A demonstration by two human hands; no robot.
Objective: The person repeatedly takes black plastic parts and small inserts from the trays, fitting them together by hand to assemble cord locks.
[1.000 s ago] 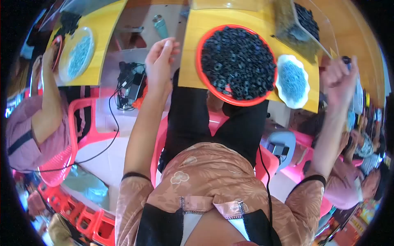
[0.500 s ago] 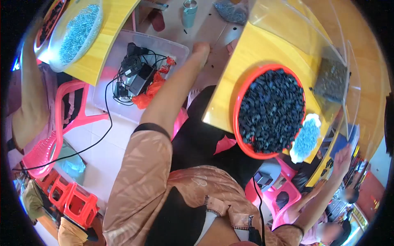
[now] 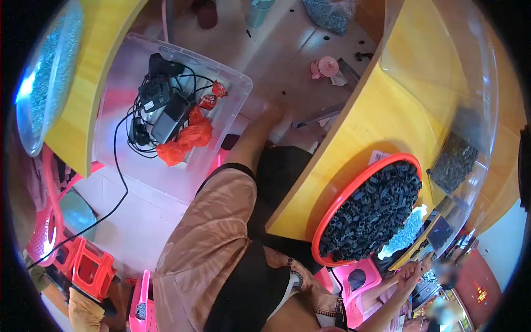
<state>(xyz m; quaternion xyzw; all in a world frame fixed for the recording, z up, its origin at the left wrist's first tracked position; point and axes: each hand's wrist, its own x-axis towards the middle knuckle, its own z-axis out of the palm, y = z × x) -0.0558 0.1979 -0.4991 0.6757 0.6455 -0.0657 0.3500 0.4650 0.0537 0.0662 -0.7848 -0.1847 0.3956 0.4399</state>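
My left arm stretches down to the floor, and my left hand is in shade there, close to the floor tiles. Its fingers are blurred, so I cannot make out whether it holds anything. Small black pieces lie scattered near it. At the lower right, my right hand is beyond the red basin heaped with small black parts. The fingers of that hand are too small and blurred to read. A bag of small silvery-blue pieces sits beside the basin.
A clear plastic bin holds black adapters, cables and red wrappers. The yellow table carries a clear plastic panel. On the floor are a pink object, a green tumbler and a filled bag. Red stools stand at left.
My view has tilted and shifted, so the bin and basin appear moved. My left hand now lies in shade lower toward the floor. My right hand appears lower in view, past the basin.
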